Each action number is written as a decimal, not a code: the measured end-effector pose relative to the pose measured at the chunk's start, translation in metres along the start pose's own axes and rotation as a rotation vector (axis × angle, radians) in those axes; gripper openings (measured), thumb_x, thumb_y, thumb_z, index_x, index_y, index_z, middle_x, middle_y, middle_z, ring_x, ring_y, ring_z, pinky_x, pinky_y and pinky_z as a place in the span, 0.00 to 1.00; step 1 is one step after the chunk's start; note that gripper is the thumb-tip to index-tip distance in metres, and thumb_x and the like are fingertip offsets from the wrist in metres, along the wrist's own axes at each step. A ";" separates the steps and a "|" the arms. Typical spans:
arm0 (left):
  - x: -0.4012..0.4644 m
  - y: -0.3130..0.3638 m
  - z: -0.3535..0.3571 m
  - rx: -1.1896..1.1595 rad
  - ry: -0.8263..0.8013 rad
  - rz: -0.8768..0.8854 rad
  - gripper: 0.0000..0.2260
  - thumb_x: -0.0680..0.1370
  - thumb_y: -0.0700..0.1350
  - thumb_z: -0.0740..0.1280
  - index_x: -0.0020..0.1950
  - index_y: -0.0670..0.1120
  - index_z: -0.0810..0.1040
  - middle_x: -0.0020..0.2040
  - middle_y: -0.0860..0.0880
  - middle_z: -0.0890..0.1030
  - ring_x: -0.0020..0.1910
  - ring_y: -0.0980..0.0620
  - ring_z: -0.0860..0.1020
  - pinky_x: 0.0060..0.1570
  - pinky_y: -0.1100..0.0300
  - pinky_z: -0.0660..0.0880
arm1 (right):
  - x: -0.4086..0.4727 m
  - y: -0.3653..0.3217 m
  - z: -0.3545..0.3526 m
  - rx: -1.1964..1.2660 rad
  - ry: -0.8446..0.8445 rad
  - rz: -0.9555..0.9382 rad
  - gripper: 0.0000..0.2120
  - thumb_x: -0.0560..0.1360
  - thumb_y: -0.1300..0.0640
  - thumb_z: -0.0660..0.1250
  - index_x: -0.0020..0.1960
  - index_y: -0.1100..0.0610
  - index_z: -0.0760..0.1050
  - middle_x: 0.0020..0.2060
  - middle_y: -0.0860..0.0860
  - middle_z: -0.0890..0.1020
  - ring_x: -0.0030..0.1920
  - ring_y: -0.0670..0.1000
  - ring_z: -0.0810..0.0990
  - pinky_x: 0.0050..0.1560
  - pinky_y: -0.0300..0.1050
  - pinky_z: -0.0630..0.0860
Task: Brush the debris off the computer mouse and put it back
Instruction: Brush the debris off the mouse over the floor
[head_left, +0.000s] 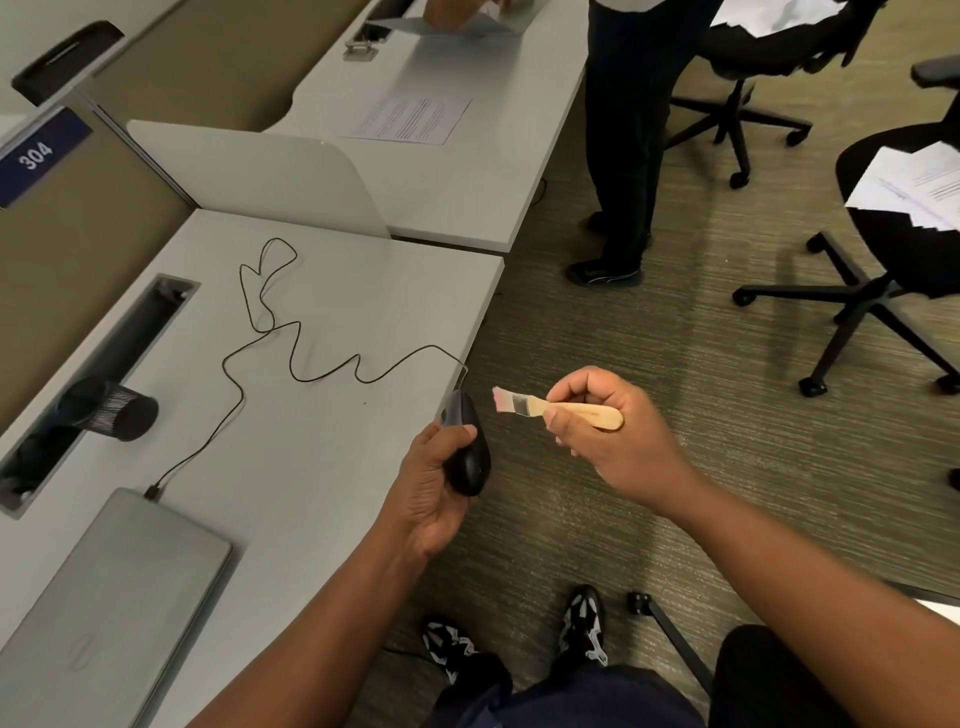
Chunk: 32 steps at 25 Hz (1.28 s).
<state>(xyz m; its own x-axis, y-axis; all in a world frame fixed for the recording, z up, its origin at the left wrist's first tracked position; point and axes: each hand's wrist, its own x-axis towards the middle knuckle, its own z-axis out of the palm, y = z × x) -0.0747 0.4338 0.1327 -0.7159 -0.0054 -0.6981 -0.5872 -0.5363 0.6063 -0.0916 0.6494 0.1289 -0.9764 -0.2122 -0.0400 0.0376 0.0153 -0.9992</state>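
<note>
Black corded computer mouse (467, 457) gripped in left hand (431, 493), held just off the edge of the grey desk (322, 441). Right hand (608, 436) curled round a wooden-handled brush (561, 408), bristles just beside the mouse, not touching. Cable (291, 343) snakes across desk to closed silver laptop (114, 597). Black office chairs (862, 291) on carpet beyond.

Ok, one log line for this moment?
left hand: holds mouse off desk edge | right hand: holds brush | bristles beside mouse, not touching
</note>
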 end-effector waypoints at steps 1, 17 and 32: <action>0.001 0.000 -0.001 0.013 -0.005 -0.004 0.22 0.66 0.41 0.76 0.59 0.46 0.79 0.62 0.39 0.81 0.61 0.40 0.78 0.49 0.49 0.80 | 0.000 0.000 0.000 -0.027 -0.012 -0.020 0.05 0.79 0.60 0.74 0.51 0.50 0.82 0.38 0.56 0.82 0.36 0.52 0.77 0.37 0.51 0.75; 0.011 0.001 -0.019 -0.013 -0.042 0.009 0.12 0.70 0.41 0.78 0.53 0.40 0.88 0.50 0.40 0.88 0.50 0.45 0.86 0.41 0.54 0.86 | 0.001 -0.004 0.014 -0.071 -0.070 -0.016 0.09 0.77 0.47 0.70 0.55 0.45 0.85 0.45 0.51 0.87 0.46 0.63 0.84 0.46 0.64 0.81; 0.007 0.005 -0.017 -0.090 -0.132 -0.047 0.24 0.75 0.46 0.76 0.69 0.41 0.77 0.58 0.36 0.85 0.54 0.40 0.85 0.46 0.53 0.86 | 0.011 0.000 0.010 -0.160 -0.054 -0.104 0.12 0.81 0.57 0.71 0.63 0.50 0.84 0.52 0.43 0.87 0.56 0.43 0.84 0.56 0.37 0.79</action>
<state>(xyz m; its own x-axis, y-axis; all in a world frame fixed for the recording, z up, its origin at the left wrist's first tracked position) -0.0760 0.4166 0.1247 -0.7355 0.1290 -0.6651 -0.5890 -0.6068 0.5337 -0.1000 0.6377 0.1280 -0.9602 -0.2731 0.0588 -0.1016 0.1452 -0.9842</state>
